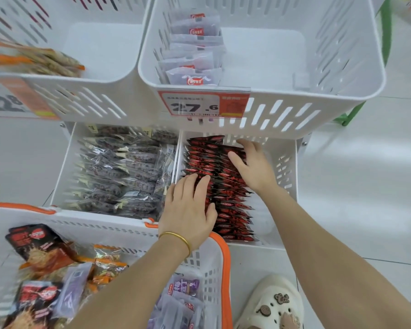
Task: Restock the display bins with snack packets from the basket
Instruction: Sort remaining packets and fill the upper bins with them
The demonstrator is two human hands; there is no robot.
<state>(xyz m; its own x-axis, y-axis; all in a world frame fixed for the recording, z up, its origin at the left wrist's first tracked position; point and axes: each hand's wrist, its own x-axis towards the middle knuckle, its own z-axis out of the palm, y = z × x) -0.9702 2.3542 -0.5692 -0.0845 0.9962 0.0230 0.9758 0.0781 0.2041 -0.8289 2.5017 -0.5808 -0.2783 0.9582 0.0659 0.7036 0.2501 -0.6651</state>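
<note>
A row of red-and-black snack packets (226, 200) stands on edge in the lower right display bin (287, 162). My left hand (190, 207) lies flat on the near left part of that row, fingers straight, a gold bangle on the wrist. My right hand (252, 162) rests on the far end of the row, fingers spread over the packets, thumb pointing left. The white basket (128, 229) with orange handles sits at the lower left and holds mixed packets: dark red ones (40, 245), orange ones and pale purple ones (183, 302).
The lower left bin holds clear packets of dark snacks (119, 172). Above, a white bin (342, 91) with a 27.6 price tag (195, 105) holds pale purple packets (195, 53) at its left side. The upper left bin has orange-striped packets (33, 60). My white clog (273, 302) stands on the floor.
</note>
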